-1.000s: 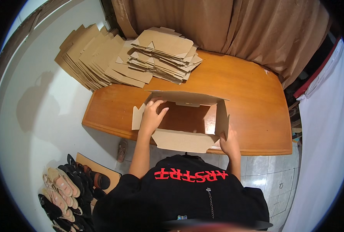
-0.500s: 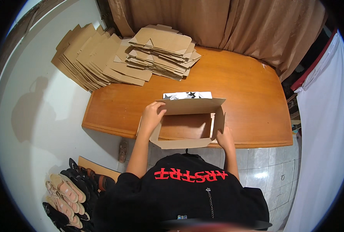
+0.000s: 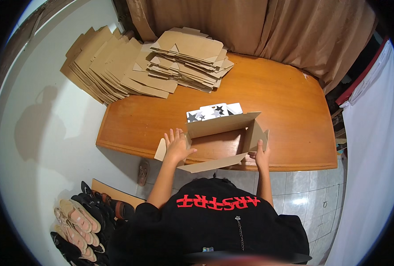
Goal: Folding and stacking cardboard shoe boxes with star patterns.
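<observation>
A cardboard box [image 3: 223,125] stands at the table's near edge with its top flaps up and out. Its inside is plain brown, and the wooden tabletop shows through it, so no closed bottom is seen. White flaps with a black and grey star print [image 3: 214,111] stick out on its far side. My left hand [image 3: 175,147] lies on the box's left end with its fingers spread. Around the right end flap, my right hand [image 3: 261,156] is closed, its thumb on the inner face and its fingers partly hidden behind the cardboard.
At the back left of the wooden table [image 3: 290,111] lie a fanned row of flat cardboard blanks [image 3: 104,62] and a stack of folded cardboard [image 3: 188,46]. A brown curtain [image 3: 294,35] hangs behind. Several sandals [image 3: 79,221] are on the floor at the lower left.
My left hand has moved from the far left corner down onto the left end, its fingers spreading. The box has tilted and skewed, the left flap swung outward, and more star-printed flap shows.
</observation>
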Demonstrator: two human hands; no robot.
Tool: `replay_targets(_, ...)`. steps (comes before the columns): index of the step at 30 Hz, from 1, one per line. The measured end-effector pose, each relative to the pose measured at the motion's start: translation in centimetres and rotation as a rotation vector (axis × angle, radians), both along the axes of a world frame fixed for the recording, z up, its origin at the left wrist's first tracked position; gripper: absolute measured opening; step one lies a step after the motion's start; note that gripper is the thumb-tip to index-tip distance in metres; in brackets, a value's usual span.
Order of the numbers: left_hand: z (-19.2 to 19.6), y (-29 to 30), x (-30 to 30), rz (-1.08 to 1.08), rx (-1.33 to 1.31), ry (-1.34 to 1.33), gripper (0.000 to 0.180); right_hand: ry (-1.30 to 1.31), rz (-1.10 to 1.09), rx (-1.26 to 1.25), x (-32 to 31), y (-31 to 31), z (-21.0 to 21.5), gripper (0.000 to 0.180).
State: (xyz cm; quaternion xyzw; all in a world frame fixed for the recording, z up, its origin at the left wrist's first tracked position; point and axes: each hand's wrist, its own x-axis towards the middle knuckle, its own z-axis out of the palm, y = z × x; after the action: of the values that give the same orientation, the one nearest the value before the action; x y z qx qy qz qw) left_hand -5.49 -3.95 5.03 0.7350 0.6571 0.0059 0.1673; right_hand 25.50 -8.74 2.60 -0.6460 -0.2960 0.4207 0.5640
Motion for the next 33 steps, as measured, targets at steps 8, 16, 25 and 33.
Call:
replay_targets(8, -4.5, 0.3, -0.3, 0.113, -0.014, -0.123, 0.083, -0.578, -0.513, 0.209, 1.6, 0.6, -2.4, 0.045)
replay_targets(16, -4.7, 1.4, 0.0, 0.043, -0.044, -0.671, 0.067, -1.128, 0.057, 0.184, 2.7, 2.4, -1.7, 0.057)
replay_targets(25, -5.1, 6.6, 2.0, 0.195, 0.192, -0.909, 0.056, -0.970, 0.149, -0.026, 2.9, 7.9, -0.3, 0.071)
replay_targets(33, -1.6, 8.7, 2.3, 0.058, 0.381, -0.587, 0.048, -0.768, 0.313, -0.048, 2.8, 9.6, 0.6, 0.083)
